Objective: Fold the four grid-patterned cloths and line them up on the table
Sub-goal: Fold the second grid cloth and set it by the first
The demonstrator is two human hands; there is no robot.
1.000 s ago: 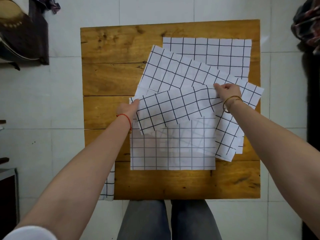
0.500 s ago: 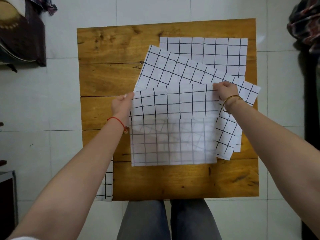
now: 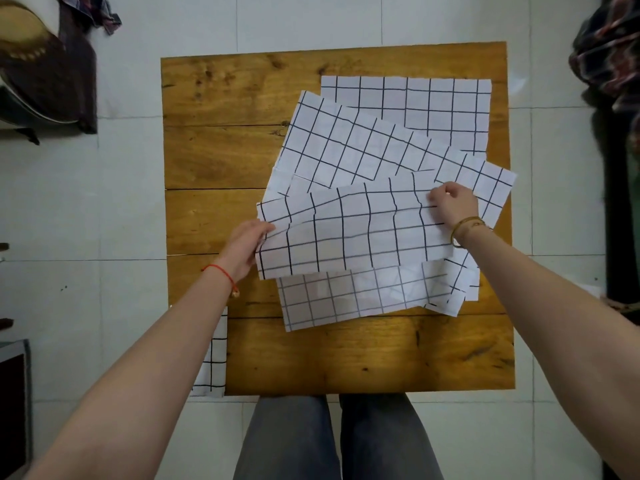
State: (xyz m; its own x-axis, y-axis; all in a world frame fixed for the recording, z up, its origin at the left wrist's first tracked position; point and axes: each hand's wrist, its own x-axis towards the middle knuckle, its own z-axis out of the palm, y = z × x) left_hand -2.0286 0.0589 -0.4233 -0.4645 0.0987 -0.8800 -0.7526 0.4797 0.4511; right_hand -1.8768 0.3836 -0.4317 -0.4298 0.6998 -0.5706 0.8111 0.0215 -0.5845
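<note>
Top cloth (image 3: 353,233) caught mid-fold at the centre of the wooden table (image 3: 221,161), near half drawn over the far half, the flap raised and wavy, not yet flattened. Gripped at its left edge by the left hand (image 3: 247,249), fingers curled round the hem; pinched at the far right corner by the right hand (image 3: 450,206), thumb and fingertips closed on the fabric. Lower layer (image 3: 346,299) of the same cloth showing paler beneath, toward the near side, slightly askew.

Under and beyond it, a tilted cloth (image 3: 346,147) spread flat and unfolded, its right corner reaching out past the right hand. Farther back, a third cloth (image 3: 433,102) lying square at the far right of the table, partly covered. A strip of a fourth cloth (image 3: 214,362) hanging off the near left edge, mostly hidden behind the left forearm.

Judged as early in the task: first fold only in progress, no finished piece seen, nothing yet lined up. Left to do, by the look of it: press this fold down, fold again perhaps, repeat for the three others, then set all four in a row.

Around the table, pale floor tiles (image 3: 131,202); grey trousers (image 3: 329,441) at the near edge.
</note>
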